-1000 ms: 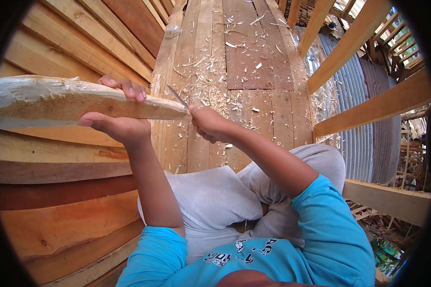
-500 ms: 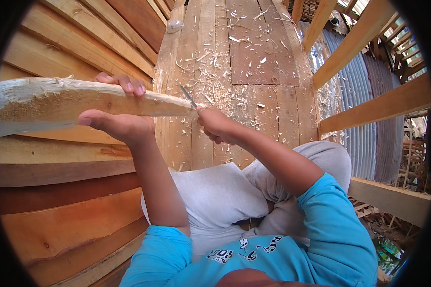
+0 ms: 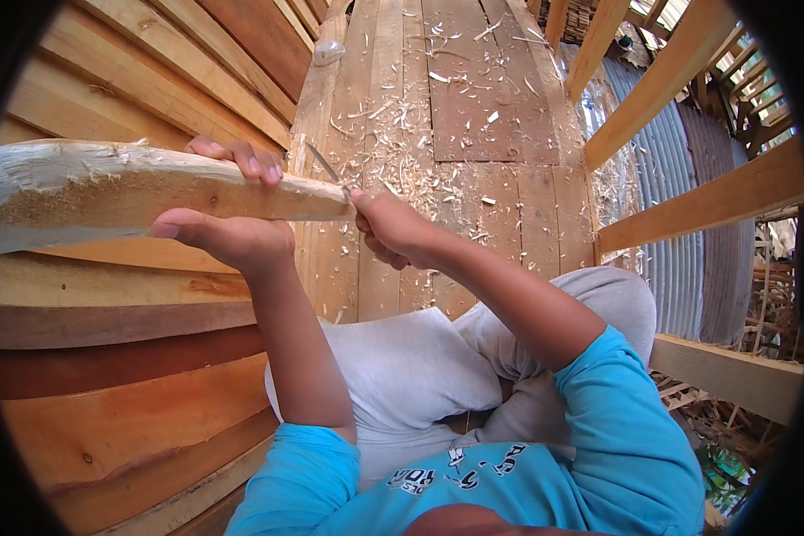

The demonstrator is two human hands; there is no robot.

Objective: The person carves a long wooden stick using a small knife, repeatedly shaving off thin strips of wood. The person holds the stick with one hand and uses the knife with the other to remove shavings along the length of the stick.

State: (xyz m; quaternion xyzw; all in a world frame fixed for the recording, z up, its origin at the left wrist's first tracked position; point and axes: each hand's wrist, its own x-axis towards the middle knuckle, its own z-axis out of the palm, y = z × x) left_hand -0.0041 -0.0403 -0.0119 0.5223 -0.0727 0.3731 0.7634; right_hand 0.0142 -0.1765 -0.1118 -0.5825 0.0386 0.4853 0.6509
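A long, pale piece of wood (image 3: pixel 152 192) with a rough, frayed upper edge reaches in from the left, its narrower end near the middle. My left hand (image 3: pixel 241 237) supports it from beneath, with the thumb along the near side and the fingers curled over the far edge. At the narrow end, my right hand (image 3: pixel 393 230) is closed around a knife, its handle hidden in the fist. The thin grey knife blade (image 3: pixel 322 163) slants up and to the left, lying at the upper corner of the wood's tip.
Curly wood shavings (image 3: pixel 402 165) are strewn over the plank floor (image 3: pixel 375 281). Overlapping board walling (image 3: pixel 125 313) rises close on the left. Wooden railing posts (image 3: pixel 661 80) and corrugated metal sheets (image 3: pixel 670 250) stand at the right. A clear plastic item (image 3: pixel 328 52) lies far ahead.
My right hand and the knife have shifted slightly left along the wood's tip, and the blade now reaches further up and left. The left hand stays on the wood, moved only a little.
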